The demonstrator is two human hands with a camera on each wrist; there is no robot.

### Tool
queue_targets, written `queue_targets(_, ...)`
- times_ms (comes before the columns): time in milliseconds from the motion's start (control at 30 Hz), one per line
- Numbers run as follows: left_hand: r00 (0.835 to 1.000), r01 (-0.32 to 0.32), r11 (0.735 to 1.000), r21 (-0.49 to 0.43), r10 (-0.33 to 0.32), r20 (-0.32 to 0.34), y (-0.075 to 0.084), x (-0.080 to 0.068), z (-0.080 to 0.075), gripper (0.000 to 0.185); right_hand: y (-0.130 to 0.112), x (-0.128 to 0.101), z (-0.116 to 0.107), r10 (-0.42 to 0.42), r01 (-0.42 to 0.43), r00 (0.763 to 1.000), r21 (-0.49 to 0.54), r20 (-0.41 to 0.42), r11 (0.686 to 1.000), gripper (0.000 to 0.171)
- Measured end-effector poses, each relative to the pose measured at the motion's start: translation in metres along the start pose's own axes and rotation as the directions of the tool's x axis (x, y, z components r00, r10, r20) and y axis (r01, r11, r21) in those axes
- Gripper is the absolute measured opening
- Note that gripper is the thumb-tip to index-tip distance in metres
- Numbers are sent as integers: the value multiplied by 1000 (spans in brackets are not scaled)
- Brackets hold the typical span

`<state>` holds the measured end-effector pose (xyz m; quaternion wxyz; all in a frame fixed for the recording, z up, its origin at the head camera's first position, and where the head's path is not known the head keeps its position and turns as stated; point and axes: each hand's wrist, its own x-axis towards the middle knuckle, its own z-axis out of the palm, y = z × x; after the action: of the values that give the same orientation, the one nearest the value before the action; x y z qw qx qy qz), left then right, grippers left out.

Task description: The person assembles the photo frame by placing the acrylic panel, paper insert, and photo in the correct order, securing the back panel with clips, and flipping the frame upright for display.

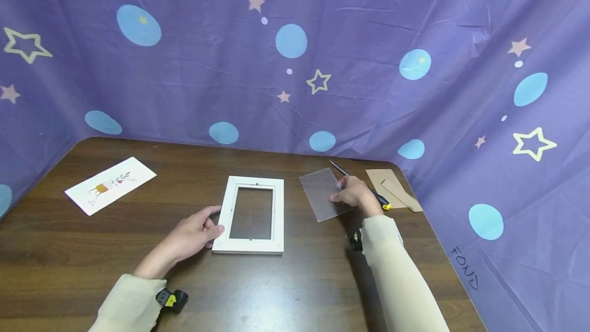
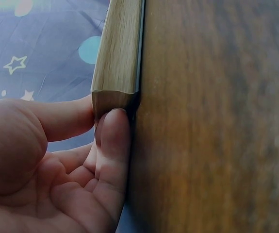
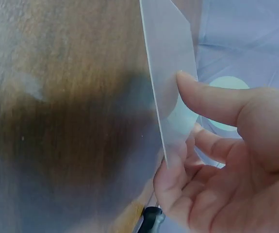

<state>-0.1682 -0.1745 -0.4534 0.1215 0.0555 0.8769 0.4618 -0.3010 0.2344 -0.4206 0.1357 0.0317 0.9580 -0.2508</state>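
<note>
A white picture frame (image 1: 248,246) lies on the table with its middle open. My left hand (image 1: 191,234) grips its lower left side, thumb on top and fingers beneath the edge. In the left wrist view, the frame's side (image 2: 119,48) has a wood-grain look. Off to the right, my right hand (image 1: 355,192) pinches a clear plastic sheet (image 1: 320,192) by its right edge. The right wrist view has the sheet (image 3: 171,43) between thumb and fingers, tilted above the tabletop. Partly behind this hand is a screwdriver (image 1: 382,201) with a black and yellow handle.
A brown backing board (image 1: 372,177) with a stand leg lies at the table's right edge. At the left lies a white card (image 1: 110,185) with a printed animal and plants. A purple patterned curtain (image 1: 193,65) borders the table's back and sides.
</note>
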Motion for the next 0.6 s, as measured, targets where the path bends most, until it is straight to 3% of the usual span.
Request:
queue_targets(167, 1000, 7, 1000, 8, -7, 1, 0, 0, 0, 63, 4, -4, -1, -2, 3, 1000, 136, -6, 991, 35)
queue_targets(300, 1000, 6, 1000, 9, -6, 4, 0, 0, 0, 64, 5, -8, -2, -3, 2, 1000, 269, 2, 963, 24)
queue_targets(600, 1000, 17, 1000, 3, -17, 7, 0, 1, -1, 64, -2, -21, -5, -79, 55, 997, 531, 22, 845, 27)
